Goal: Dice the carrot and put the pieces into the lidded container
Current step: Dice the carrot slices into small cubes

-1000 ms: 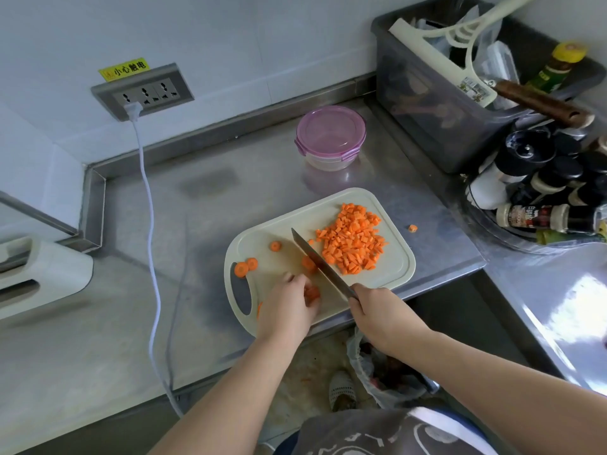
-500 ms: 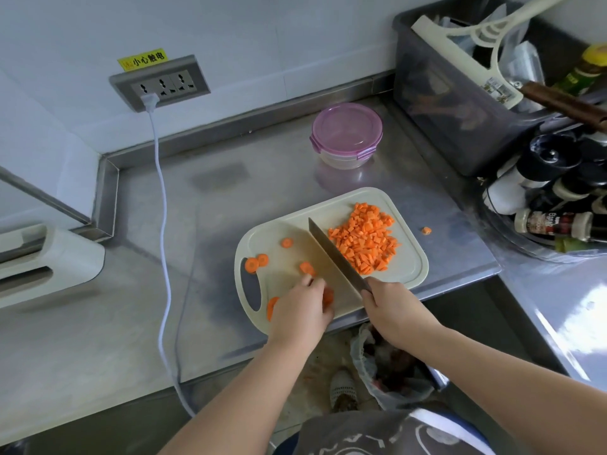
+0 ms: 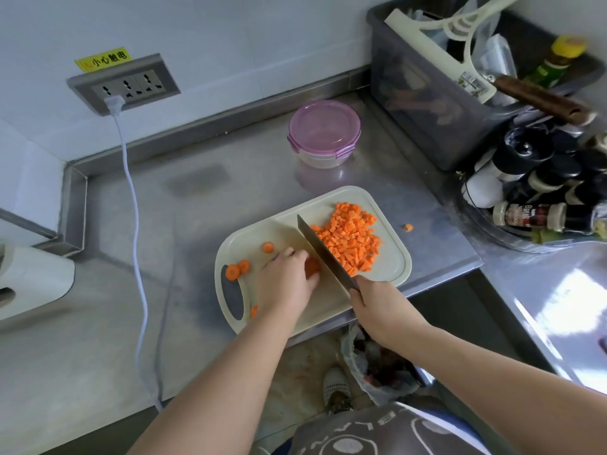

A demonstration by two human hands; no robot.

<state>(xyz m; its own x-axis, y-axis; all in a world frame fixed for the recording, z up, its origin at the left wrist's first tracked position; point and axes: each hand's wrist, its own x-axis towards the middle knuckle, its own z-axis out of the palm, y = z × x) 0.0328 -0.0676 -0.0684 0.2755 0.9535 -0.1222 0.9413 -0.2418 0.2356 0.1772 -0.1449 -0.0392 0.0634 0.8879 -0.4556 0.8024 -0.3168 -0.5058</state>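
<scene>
The right hand point(image 3: 377, 307) grips the knife point(image 3: 323, 251); the left hand point(image 3: 285, 284), fingers curled, holds a carrot piece point(image 3: 312, 267) beside the blade on the cutting board point(image 3: 282, 229). A heap of diced carrot point(image 3: 351, 241) lies beyond. Farther back stands the closed lidded container point(image 3: 323, 133).

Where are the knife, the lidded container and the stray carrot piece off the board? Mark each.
knife point(image 3: 322, 254): head view, middle of the blade.
lidded container point(image 3: 324, 126): head view, centre of the pink lid.
stray carrot piece point(image 3: 408, 227): head view, its top face.
</scene>
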